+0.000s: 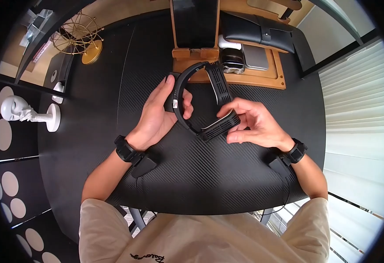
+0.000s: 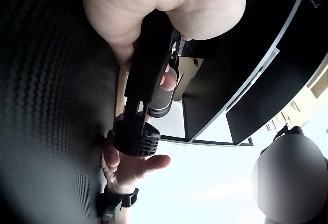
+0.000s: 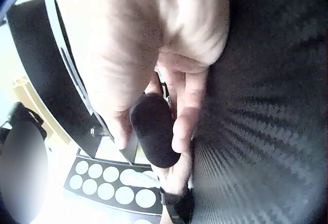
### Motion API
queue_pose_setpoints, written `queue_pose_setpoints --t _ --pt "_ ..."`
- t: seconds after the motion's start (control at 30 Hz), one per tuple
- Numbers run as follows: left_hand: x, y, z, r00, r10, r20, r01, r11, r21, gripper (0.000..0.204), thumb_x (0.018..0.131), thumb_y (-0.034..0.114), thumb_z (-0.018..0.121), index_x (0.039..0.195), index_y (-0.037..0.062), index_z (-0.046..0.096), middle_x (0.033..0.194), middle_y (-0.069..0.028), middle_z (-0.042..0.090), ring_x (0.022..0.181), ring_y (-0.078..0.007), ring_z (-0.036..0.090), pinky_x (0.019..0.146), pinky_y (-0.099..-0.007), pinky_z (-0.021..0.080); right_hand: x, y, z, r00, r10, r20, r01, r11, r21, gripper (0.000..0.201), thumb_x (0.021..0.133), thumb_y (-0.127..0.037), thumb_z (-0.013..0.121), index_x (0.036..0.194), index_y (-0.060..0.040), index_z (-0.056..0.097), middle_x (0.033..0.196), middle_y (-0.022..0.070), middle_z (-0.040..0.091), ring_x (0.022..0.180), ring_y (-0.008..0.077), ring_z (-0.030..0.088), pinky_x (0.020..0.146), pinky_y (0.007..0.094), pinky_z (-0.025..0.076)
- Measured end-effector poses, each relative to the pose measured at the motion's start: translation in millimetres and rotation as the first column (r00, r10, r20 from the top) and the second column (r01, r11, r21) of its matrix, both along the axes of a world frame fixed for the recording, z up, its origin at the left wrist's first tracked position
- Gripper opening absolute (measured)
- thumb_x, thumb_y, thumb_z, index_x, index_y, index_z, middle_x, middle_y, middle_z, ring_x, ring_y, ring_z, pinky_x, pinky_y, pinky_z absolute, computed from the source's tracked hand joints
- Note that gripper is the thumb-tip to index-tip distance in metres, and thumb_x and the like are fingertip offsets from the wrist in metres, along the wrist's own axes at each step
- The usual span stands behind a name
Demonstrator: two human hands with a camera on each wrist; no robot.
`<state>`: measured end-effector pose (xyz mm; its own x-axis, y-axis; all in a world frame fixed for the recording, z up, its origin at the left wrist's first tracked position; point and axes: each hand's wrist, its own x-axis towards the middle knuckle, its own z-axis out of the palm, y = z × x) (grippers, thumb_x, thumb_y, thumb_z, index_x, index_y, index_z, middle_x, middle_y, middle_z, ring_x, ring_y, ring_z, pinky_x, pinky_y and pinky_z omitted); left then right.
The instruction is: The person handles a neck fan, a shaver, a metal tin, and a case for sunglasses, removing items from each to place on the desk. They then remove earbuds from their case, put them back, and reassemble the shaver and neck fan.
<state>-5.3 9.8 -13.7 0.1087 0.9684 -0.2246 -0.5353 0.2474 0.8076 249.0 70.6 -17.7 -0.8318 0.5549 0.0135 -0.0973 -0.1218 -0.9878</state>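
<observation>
A black C-shaped neck fan (image 1: 178, 92) with slotted vents on its two end sections is held up over the dark desk between both hands. My left hand (image 1: 153, 116) grips the curved band on its left side, thumb in front and fingers behind. At the lower vented end, my right hand (image 1: 260, 125) pinches with its fingers above and thumb below. The upper vented section (image 1: 219, 83) points away from me, free of both hands. In the right wrist view, the rounded dark end (image 3: 154, 132) sits between the thumb and fingers.
Beyond the fan, a wooden organizer (image 1: 276, 72) bears a phone-like dark screen (image 1: 195, 24), a black leather case (image 1: 258, 33), a silver box (image 1: 255, 57) and dark glasses (image 1: 233, 60). Left stand a gold wire ornament (image 1: 92, 52) and a white face sculpture (image 1: 18, 108). Blinds hang right.
</observation>
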Motion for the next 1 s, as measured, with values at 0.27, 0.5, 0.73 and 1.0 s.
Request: queue_pose_setpoints --t 0.27,0.5,0.73,1.0 --pt "2 -1 0 0.999 0.038 0.017 -0.038 0.999 -0.011 0.031 0.108 0.037 0.042 0.111 0.0074 0.05 0.08 -0.0064 0.055 0.069 -0.0176 0.055 0.067 -0.031 0.046 -1 -2 4 0.987 -0.015 0.163 -0.001 0.995 0.1 0.026 0.092 -0.017 0.073 0.113 -0.0031 0.067 0.063 -0.0032 0.057 0.06 0.0066 0.066 0.051 0.0182 0.046" --pt "3 -3 0 0.998 0.039 0.05 -0.036 0.998 -0.052 0.033 0.108 0.037 0.042 0.109 0.006 0.053 0.076 -0.0036 0.051 0.065 -0.0145 0.051 0.063 -0.029 0.043 3 0 1 0.985 -0.008 0.172 -0.008 0.996 0.094 0.019 0.094 -0.018 0.071 0.106 -0.004 0.07 0.063 -0.0024 0.059 0.053 0.0041 0.06 0.047 0.019 0.041" --pt "5 -3 4 0.997 0.059 0.045 -0.055 0.995 -0.085 0.038 0.108 0.036 0.04 0.115 0.0027 0.057 0.073 -0.0006 0.048 0.063 -0.0115 0.045 0.06 -0.0262 0.039 3 2 16 0.976 0.059 0.21 -0.092 0.984 0.151 0.021 0.095 -0.019 0.067 0.107 -0.0035 0.072 0.079 0.0024 0.068 0.064 0.0063 0.06 0.055 0.0217 0.044" --pt "2 -4 -2 0.993 0.038 0.114 -0.029 0.997 -0.075 0.031 0.107 0.037 0.044 0.104 0.0068 0.053 0.076 -0.0047 0.053 0.064 -0.0157 0.053 0.062 -0.0296 0.044 2 6 5 0.985 0.114 0.132 -0.126 0.989 0.081 0.021 0.094 -0.017 0.066 0.108 -0.002 0.072 0.085 0.0029 0.068 0.07 0.0069 0.059 0.059 0.0227 0.046"
